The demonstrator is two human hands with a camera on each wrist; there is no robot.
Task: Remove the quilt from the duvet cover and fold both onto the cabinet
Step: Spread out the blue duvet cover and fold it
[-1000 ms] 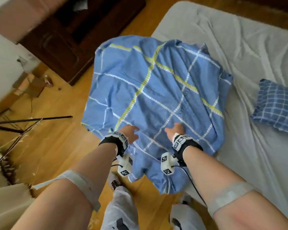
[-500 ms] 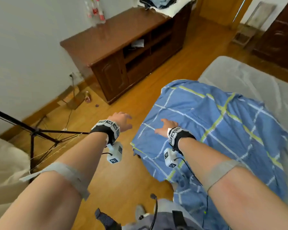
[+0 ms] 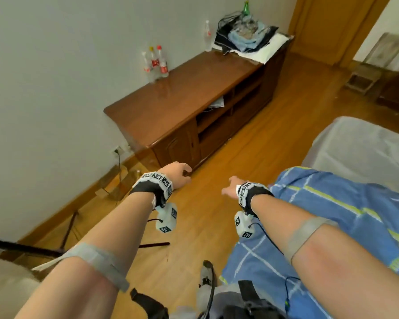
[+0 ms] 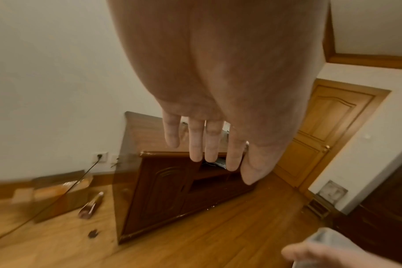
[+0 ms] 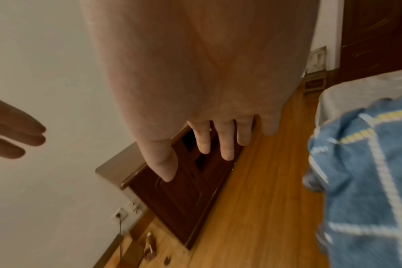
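left hand: lower centre of head view, held out over the wood floor, grip empty; left wrist view shows fingers straight and relaxed, touching nothing
right hand: just right of the left one, also over the floor, grip empty; fingers extended and slack in right wrist view, apart from the fabric
duvet cover: blue with white and yellow-green grid lines, lower right of head view, crumpled on the bed edge and hanging down toward the floor; right forearm passes above it
quilt: cannot tell it apart from the cover in these views
bed: right side, grey-white sheet, cover lying on its near part
cabinet: dark brown wood, centre of frame against the wall, top mostly bare, open shelves on its front
bottles: three clear ones with red labels, at the back of the cabinet top
clothes pile: far end of cabinet top, upper centre, green bottle behind
door: upper right, wood
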